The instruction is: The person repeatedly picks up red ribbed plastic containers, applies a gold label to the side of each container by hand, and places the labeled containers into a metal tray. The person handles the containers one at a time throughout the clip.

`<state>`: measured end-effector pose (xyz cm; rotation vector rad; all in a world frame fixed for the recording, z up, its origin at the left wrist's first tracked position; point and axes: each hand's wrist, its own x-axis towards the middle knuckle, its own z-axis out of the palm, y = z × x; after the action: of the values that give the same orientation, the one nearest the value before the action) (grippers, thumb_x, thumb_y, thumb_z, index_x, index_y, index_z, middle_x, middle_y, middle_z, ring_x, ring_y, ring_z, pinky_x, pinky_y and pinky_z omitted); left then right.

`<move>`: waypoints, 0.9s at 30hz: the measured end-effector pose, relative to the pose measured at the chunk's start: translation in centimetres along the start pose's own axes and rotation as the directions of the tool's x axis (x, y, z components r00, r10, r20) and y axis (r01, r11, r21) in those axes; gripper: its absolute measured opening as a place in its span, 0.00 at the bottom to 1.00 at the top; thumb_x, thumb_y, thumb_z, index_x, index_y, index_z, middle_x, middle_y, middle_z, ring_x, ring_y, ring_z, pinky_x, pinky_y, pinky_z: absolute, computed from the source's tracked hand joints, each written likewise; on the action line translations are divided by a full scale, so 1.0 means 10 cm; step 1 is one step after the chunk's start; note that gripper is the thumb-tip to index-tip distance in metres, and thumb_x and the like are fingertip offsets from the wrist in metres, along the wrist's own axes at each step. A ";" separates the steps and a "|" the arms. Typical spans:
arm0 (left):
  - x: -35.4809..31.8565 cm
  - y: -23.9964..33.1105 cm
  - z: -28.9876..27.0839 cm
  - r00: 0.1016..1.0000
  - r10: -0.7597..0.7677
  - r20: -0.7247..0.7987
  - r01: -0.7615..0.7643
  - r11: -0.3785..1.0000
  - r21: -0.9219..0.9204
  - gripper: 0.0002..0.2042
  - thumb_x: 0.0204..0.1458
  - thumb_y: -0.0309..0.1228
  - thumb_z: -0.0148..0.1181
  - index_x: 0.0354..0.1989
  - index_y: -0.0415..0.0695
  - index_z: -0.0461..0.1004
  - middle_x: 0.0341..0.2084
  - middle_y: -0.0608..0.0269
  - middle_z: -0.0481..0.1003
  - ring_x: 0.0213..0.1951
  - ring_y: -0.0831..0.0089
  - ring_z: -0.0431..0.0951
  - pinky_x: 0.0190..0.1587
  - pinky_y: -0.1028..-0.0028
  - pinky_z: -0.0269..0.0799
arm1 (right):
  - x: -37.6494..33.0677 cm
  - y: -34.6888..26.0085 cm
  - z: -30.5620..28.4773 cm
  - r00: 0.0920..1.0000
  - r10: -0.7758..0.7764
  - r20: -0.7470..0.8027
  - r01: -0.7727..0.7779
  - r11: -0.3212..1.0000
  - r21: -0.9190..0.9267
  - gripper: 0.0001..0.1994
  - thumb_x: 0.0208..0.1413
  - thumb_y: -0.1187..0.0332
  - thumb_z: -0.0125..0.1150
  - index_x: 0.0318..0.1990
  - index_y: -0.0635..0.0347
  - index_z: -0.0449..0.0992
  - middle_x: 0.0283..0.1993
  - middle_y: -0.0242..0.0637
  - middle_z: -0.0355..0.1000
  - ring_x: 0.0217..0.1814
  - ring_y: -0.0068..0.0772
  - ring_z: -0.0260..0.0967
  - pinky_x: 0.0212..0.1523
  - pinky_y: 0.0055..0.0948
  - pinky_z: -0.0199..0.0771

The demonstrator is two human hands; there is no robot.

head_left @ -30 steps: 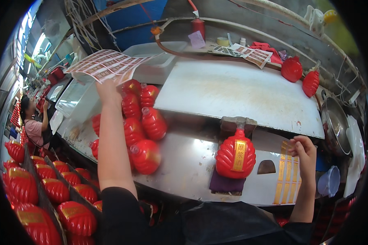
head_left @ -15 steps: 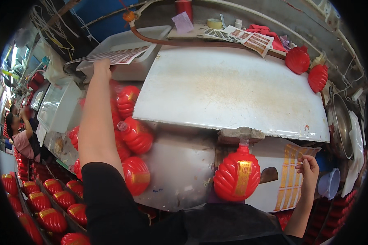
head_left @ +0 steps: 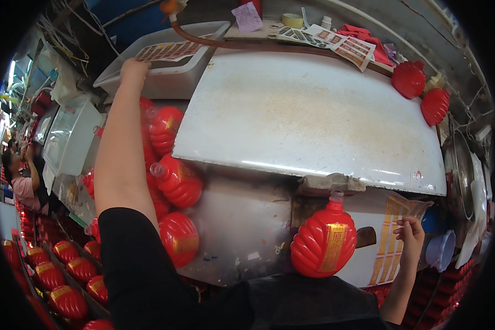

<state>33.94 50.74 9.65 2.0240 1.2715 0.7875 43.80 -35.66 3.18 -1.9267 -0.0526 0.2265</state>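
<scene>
My left hand reaches to the near rim of a translucent white plastic tub. A sheet of printed labels lies in the tub just beyond the hand; its fingers are partly hidden, so whether they still grip the sheet cannot be told. My right hand is closed, fingertips near the thumb, beside a backing sheet with gold label strips. What it pinches is too small to make out. Between my arms, a red shell-shaped bottle with a gold label rests with its neck against a grey padded block.
Several red bottles lie beside my left forearm. A white board spans the middle, with label sheets, tape and two red pieces behind it. Racked bottles fill the lower left; a person is beyond.
The label sheet that my left hand held up over the tub is now lower, lying inside it. My right hand stays by the gold label strips. The view has shifted slightly.
</scene>
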 end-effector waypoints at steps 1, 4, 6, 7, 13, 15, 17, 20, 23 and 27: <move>0.03 -0.02 0.00 0.998 0.062 0.022 -0.065 0.978 0.200 0.15 0.56 0.27 0.65 0.50 0.33 0.82 0.40 0.52 0.83 0.39 0.64 0.84 0.37 0.69 0.80 | -0.01 0.01 0.02 1.000 -0.005 0.004 0.005 1.000 0.000 0.07 0.71 0.67 0.58 0.49 0.59 0.78 0.42 0.35 0.81 0.32 0.20 0.78 0.32 0.18 0.71; 0.12 -0.04 0.02 0.987 0.136 0.091 -0.159 0.923 0.351 0.16 0.59 0.30 0.61 0.54 0.36 0.82 0.45 0.53 0.83 0.43 0.64 0.83 0.47 0.69 0.76 | -0.05 0.02 0.06 0.998 0.052 -0.021 -0.052 0.999 0.013 0.07 0.71 0.69 0.57 0.48 0.61 0.78 0.42 0.36 0.81 0.33 0.21 0.78 0.32 0.19 0.72; 0.14 -0.08 0.01 0.984 0.138 0.112 -0.164 0.951 0.264 0.17 0.60 0.29 0.59 0.56 0.38 0.82 0.48 0.52 0.83 0.47 0.63 0.83 0.53 0.68 0.74 | -0.07 0.02 0.09 0.999 0.028 0.017 -0.029 0.999 0.042 0.07 0.71 0.69 0.57 0.48 0.61 0.78 0.41 0.35 0.81 0.33 0.21 0.78 0.32 0.19 0.72; 0.12 -0.11 -0.01 0.984 0.134 0.117 -0.155 0.969 0.194 0.17 0.60 0.28 0.58 0.56 0.39 0.81 0.49 0.52 0.83 0.49 0.63 0.82 0.55 0.68 0.73 | -0.08 0.02 0.10 0.999 0.031 0.018 -0.032 0.998 0.062 0.07 0.71 0.69 0.57 0.48 0.61 0.78 0.41 0.35 0.81 0.33 0.21 0.78 0.32 0.19 0.72; 0.17 -0.15 -0.30 0.982 0.180 -0.059 -0.169 0.973 0.154 0.16 0.59 0.34 0.56 0.53 0.52 0.85 0.53 0.53 0.82 0.56 0.54 0.81 0.61 0.62 0.72 | -0.06 0.02 0.15 0.998 0.030 0.049 -0.034 0.996 0.079 0.07 0.71 0.70 0.57 0.48 0.61 0.78 0.41 0.36 0.81 0.33 0.21 0.78 0.33 0.19 0.73; 0.12 -0.09 -0.32 0.976 0.216 -0.027 -0.197 0.930 0.311 0.17 0.59 0.33 0.54 0.52 0.54 0.85 0.53 0.54 0.82 0.56 0.54 0.81 0.61 0.61 0.73 | -0.05 0.01 0.18 0.998 0.012 0.061 -0.016 0.998 0.068 0.06 0.71 0.70 0.57 0.48 0.62 0.78 0.41 0.36 0.81 0.33 0.22 0.78 0.33 0.19 0.73; 0.01 0.02 -0.18 0.968 0.240 0.067 -0.245 0.866 0.435 0.17 0.59 0.32 0.53 0.52 0.56 0.86 0.53 0.55 0.83 0.56 0.54 0.82 0.61 0.61 0.73 | -0.04 0.01 0.19 0.998 0.001 0.070 -0.005 0.998 0.064 0.07 0.71 0.70 0.57 0.48 0.62 0.78 0.41 0.36 0.81 0.33 0.22 0.78 0.33 0.20 0.73; -0.22 0.25 0.02 0.955 0.250 0.161 -0.295 0.870 0.394 0.16 0.59 0.32 0.54 0.50 0.50 0.86 0.50 0.51 0.83 0.54 0.54 0.82 0.60 0.62 0.74 | -0.07 0.01 0.17 0.997 -0.023 0.078 0.020 0.999 0.029 0.08 0.71 0.69 0.58 0.50 0.63 0.78 0.42 0.37 0.80 0.35 0.23 0.78 0.34 0.21 0.73; -0.46 0.56 0.07 0.950 0.238 0.200 -0.279 0.936 0.216 0.16 0.60 0.32 0.56 0.52 0.43 0.84 0.47 0.49 0.84 0.49 0.59 0.84 0.56 0.63 0.76 | -0.15 -0.01 0.12 1.000 0.009 -0.003 -0.009 0.995 -0.103 0.12 0.71 0.66 0.58 0.54 0.64 0.78 0.45 0.37 0.81 0.39 0.24 0.78 0.36 0.22 0.74; -0.85 1.12 -0.12 0.894 0.144 0.425 -0.168 0.985 0.021 0.20 0.65 0.33 0.59 0.63 0.40 0.76 0.36 0.65 0.81 0.39 0.78 0.79 0.46 0.77 0.75 | -0.38 -0.04 0.15 0.977 -0.209 0.039 0.205 0.879 -0.430 0.13 0.62 0.74 0.65 0.53 0.65 0.81 0.49 0.41 0.81 0.46 0.31 0.81 0.43 0.28 0.80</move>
<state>36.12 39.23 17.55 2.2101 0.8994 0.3487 39.77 -34.67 3.49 -2.3451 -0.3274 0.0633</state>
